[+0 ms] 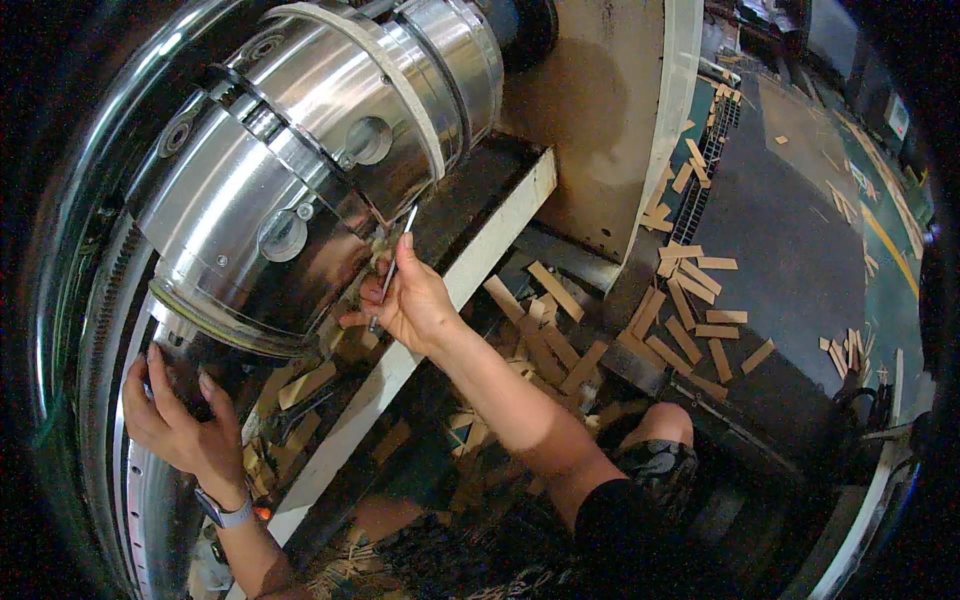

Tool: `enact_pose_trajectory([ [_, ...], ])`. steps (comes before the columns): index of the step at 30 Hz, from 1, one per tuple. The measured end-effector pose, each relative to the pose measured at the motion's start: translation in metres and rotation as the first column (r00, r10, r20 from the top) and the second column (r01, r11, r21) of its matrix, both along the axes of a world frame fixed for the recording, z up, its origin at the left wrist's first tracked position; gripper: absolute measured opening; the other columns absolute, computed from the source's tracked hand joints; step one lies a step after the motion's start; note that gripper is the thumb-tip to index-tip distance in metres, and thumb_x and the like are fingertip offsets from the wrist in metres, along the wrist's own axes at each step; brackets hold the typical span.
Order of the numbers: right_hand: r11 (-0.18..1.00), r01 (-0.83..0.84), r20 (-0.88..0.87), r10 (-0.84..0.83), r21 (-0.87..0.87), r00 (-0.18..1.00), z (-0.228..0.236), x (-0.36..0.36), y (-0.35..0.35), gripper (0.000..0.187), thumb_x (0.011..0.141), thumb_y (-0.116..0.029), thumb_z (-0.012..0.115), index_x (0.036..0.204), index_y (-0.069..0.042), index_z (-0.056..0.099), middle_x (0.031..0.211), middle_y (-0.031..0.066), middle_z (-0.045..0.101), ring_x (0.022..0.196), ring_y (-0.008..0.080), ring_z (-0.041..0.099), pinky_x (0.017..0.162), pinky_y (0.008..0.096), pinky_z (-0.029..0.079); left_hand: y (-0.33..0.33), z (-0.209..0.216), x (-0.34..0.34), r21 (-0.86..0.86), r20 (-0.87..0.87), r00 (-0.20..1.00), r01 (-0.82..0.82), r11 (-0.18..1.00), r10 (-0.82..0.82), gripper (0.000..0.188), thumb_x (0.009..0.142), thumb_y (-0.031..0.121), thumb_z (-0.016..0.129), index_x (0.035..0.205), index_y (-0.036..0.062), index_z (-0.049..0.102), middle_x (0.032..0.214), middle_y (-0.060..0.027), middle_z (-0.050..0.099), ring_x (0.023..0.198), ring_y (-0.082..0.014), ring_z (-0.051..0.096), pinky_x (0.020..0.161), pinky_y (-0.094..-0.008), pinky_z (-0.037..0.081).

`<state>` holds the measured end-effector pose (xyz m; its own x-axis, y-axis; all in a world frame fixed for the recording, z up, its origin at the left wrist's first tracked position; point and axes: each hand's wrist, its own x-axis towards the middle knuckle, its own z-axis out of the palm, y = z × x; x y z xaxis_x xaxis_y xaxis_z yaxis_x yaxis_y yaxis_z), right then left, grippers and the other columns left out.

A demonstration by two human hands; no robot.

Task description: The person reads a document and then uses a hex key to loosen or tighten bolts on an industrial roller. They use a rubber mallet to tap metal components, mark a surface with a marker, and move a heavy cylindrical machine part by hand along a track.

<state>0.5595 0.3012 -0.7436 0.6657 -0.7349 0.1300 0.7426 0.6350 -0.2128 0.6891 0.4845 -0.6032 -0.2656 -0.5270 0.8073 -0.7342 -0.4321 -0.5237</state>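
A large polished metal cylinder (235, 205) with round recesses and a slot across it fills the upper left. My right hand (415, 305) is closed round a slim metal rod (402, 250), held beside the lower right side of the cylinder. The rod's upper tip points at the slot's lower end; whether it touches is unclear. My left hand (180, 415), with a watch (224, 512) on its wrist, is by the cylinder's lower left end. Its fingers are apart and reach up just below a small metal fitting (172, 322). I see nothing in that hand.
A pale beam (480, 235) runs diagonally below the cylinder. Thin cardboard strips (690, 285) litter the floor at right and lie beneath the beam. A stained upright panel (590, 120) stands behind, and a curved shiny bar (95, 150) borders the left.
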Motion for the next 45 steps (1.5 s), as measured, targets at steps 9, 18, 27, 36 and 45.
enact_pose_trajectory([
  [9,0.977,-0.177,0.136,0.193,-0.116,0.972,-0.023,0.006,-0.005,0.047,0.085,-0.064,0.032,0.075,-0.020,0.042,0.051,-0.0065,0.023,0.046,0.0079,0.024,0.047,0.0259,0.024,-0.004,0.005,-0.005,0.028,-0.023,1.000,0.003,1.000,-0.003,0.051,0.073,0.019,0.062,0.122,0.0056,0.049,0.118,-0.0164,0.048,0.106,-0.0332,0.046,0.090,-0.0426,0.034],
  [18,0.958,-0.189,0.176,0.229,-0.215,0.957,-0.044,-0.001,-0.021,0.042,0.092,-0.052,0.030,0.071,-0.016,0.037,0.051,-0.0051,0.022,0.045,0.0098,0.021,0.040,0.0251,0.025,0.012,0.004,0.003,0.120,-0.123,0.992,-0.005,0.993,0.020,0.067,0.060,0.024,0.068,0.120,0.0053,0.048,0.108,-0.0155,0.046,0.101,-0.0327,0.044,0.088,-0.0447,0.034],
  [27,0.286,-0.294,-0.394,-0.810,-0.912,0.435,-0.048,-0.100,-0.111,0.034,0.094,-0.028,0.041,0.070,-0.004,0.042,0.055,0.0011,0.040,0.049,0.0102,0.039,0.045,0.0272,0.032,-0.006,0.001,-0.011,0.012,-0.047,0.993,-0.105,0.994,0.105,0.070,0.061,0.034,0.068,0.121,0.0033,0.048,0.107,-0.0163,0.045,0.099,-0.0333,0.044,0.085,-0.0445,0.034],
  [36,-0.276,-0.147,0.285,-0.957,-0.950,-0.044,-0.026,-0.087,-0.105,0.020,0.077,-0.007,0.063,0.087,0.000,0.047,0.081,0.0153,0.046,0.078,0.0340,0.046,0.066,0.0391,0.039,0.000,0.003,-0.007,0.009,-0.042,0.998,-0.043,0.999,0.043,0.064,0.069,0.031,0.067,0.123,0.0034,0.047,0.110,-0.0152,0.045,0.101,-0.0320,0.044,0.087,-0.0437,0.032],
  [45,0.254,0.276,-0.148,-0.924,-0.927,0.353,-0.014,-0.102,-0.099,0.034,0.096,-0.032,0.031,0.093,-0.002,0.046,0.086,0.0106,0.048,0.082,0.0221,0.046,0.080,0.0295,0.038,0.007,0.007,-0.009,0.029,-0.035,0.997,0.073,0.997,-0.072,0.049,0.068,0.020,0.066,0.113,0.0071,0.053,0.112,-0.0112,0.046,0.105,-0.0299,0.044,0.092,-0.0441,0.031],
])
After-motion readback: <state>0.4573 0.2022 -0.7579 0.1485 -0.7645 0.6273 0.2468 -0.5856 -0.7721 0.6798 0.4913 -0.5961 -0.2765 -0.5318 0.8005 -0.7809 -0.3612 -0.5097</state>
